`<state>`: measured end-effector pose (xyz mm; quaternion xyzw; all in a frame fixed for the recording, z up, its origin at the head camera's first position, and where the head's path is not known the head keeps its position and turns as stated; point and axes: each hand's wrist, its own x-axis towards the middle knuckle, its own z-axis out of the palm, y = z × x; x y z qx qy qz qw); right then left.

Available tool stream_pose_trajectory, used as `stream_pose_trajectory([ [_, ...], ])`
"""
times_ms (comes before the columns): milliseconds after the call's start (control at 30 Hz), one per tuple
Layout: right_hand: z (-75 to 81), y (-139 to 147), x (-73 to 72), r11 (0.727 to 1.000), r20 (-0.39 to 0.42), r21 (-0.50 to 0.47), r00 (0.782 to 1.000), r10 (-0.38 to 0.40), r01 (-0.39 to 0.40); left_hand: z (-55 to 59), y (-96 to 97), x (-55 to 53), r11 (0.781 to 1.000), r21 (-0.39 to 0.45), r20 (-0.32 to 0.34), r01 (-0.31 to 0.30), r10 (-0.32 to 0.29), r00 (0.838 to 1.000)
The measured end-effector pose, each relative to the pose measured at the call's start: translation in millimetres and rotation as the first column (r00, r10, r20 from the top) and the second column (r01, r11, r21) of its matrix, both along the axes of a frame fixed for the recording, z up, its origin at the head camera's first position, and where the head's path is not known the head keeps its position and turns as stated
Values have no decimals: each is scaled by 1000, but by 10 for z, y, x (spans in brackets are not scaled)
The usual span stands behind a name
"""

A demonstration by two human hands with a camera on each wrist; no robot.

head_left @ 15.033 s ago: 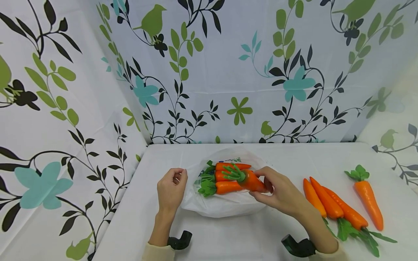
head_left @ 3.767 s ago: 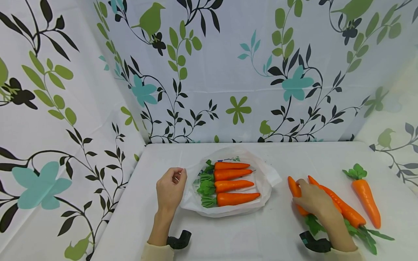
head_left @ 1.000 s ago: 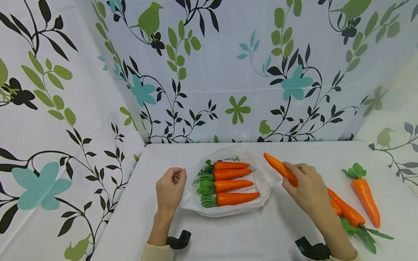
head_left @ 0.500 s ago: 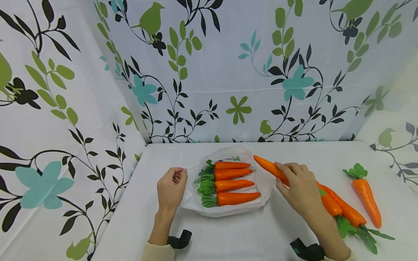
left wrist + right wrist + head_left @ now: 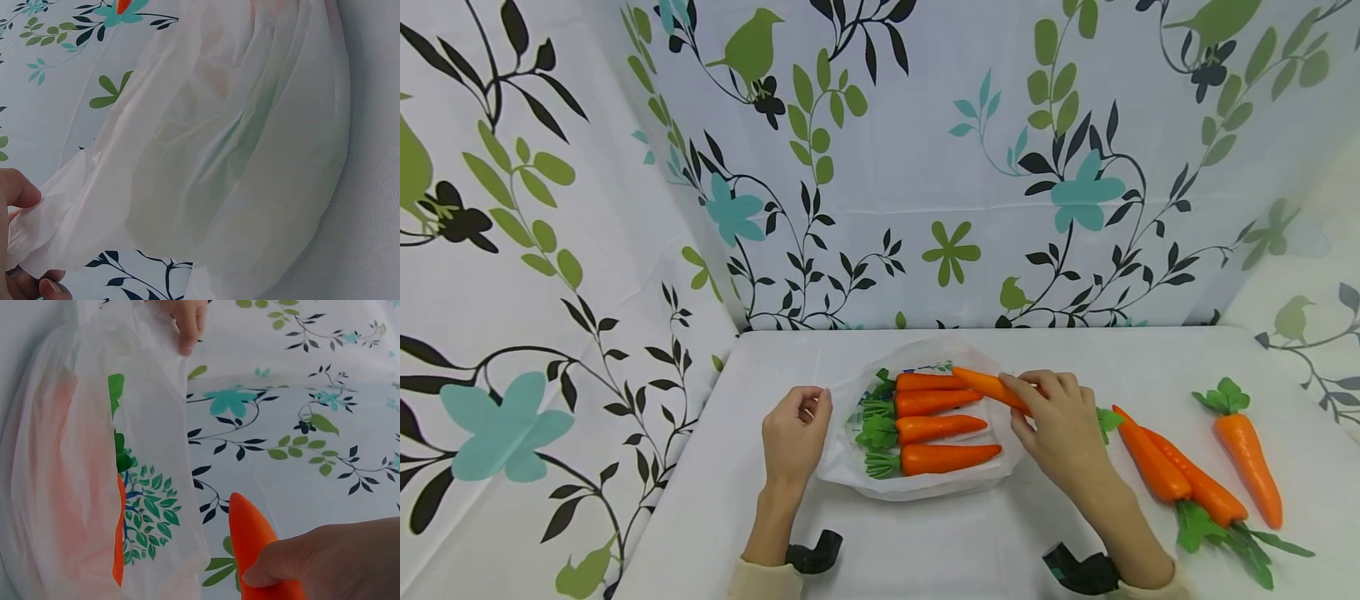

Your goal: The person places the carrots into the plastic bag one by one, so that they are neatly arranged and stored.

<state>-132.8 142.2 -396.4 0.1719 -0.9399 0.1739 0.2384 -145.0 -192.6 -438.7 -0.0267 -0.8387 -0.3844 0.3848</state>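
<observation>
A thin white plastic bag [image 5: 917, 483] lies on the white table with several orange carrots [image 5: 940, 427] inside, green tops to the left. My left hand [image 5: 795, 433] pinches the bag's edge [image 5: 37, 231] at its left side. My right hand [image 5: 1052, 425] grips another orange carrot [image 5: 992, 387], its tip pointing left over the bag's opening; the wrist view shows that carrot [image 5: 253, 550] beside the bag [image 5: 94, 487].
Three more carrots lie on the table at the right: two side by side [image 5: 1172, 475] and one apart [image 5: 1247, 467]. Patterned cloth walls [image 5: 887, 167] close in the back and both sides. The table [image 5: 925, 558] shows bare cloth toward me.
My right hand has picked a carrot from the right-hand group and carried it left, from beside the bag to over its opening. The left hand has stayed on the bag's edge.
</observation>
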Motion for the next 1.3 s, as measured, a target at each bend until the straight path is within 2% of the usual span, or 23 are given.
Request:
stream_pose_trajectory([
  [167,-40,-71,-36,999,-33,6,999,33,-33,11,7,-3,1000,-1,2,1,-1,1000],
  [400,-59,-231,-67,997,-37,17,997,73,-73,30,7,5,1000,4,8,-5,5,1000],
  [667,-128,-418,-114,991,-97,27,986,135,-133,24,0,8,1000,0,13,-14,14,1000],
  [1067,-213,-594,-184,987,-16,30,987,157,-156,22,-5,-1,1000,-3,7,-18,18,1000],
  [1300,-300,-666,-228,977,-54,35,976,211,-209,23,-2,7,1000,10,11,-14,14,1000],
])
